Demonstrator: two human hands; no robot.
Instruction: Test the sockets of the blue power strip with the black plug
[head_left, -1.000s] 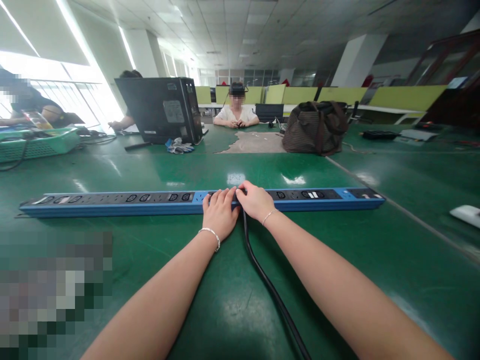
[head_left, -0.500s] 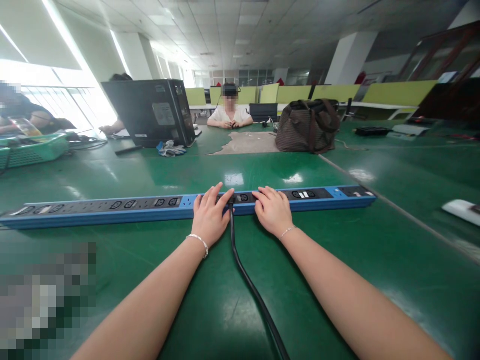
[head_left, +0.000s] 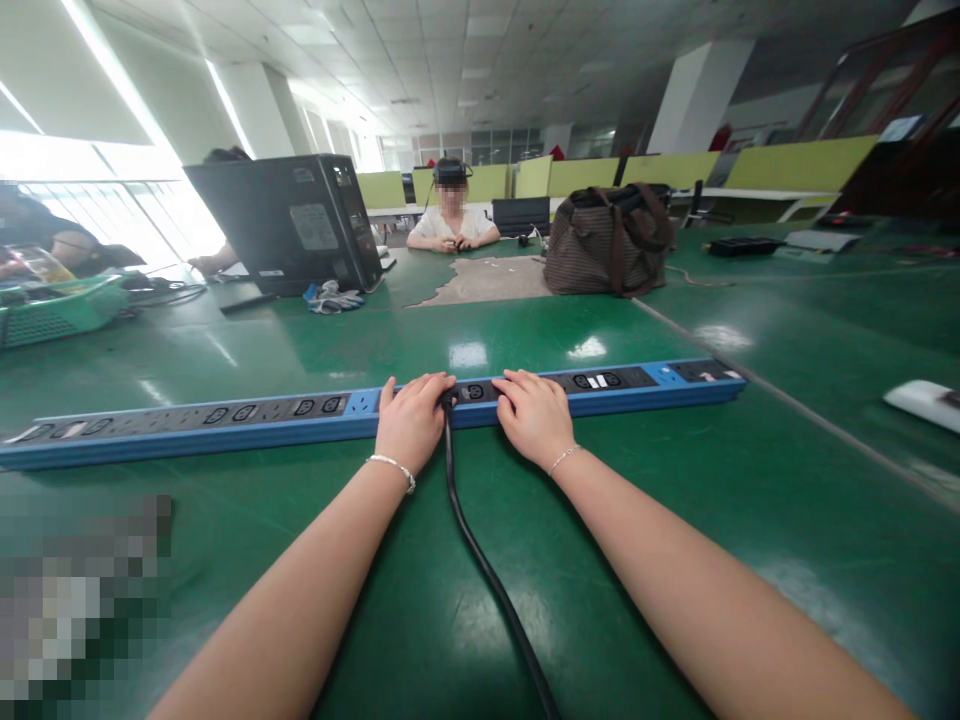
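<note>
A long blue power strip (head_left: 247, 440) with black sockets lies across the green table in front of me, slightly slanted. My left hand (head_left: 409, 425) bends over its middle, fingers closed at the black plug (head_left: 448, 397), which sits at a socket and is partly hidden by the fingers. From this plug a thick black cord (head_left: 487, 570) runs down toward me. Just to the right, my right hand (head_left: 534, 415) grips the strip, fingertips on its top face and thumb at the near side. One socket shows between the two hands.
Beyond the strip stand a black computer case (head_left: 289, 225), gloves (head_left: 332, 297) and a brown bag (head_left: 607, 240). A green basket (head_left: 67, 310) is at left, a white object (head_left: 926, 408) at right. A person (head_left: 452, 225) sits across the table; another is at far left.
My left fingers have drawn together over the plug, where index finger and thumb were spread before. My right hand stays on the strip. The whole view has shifted slightly.
</note>
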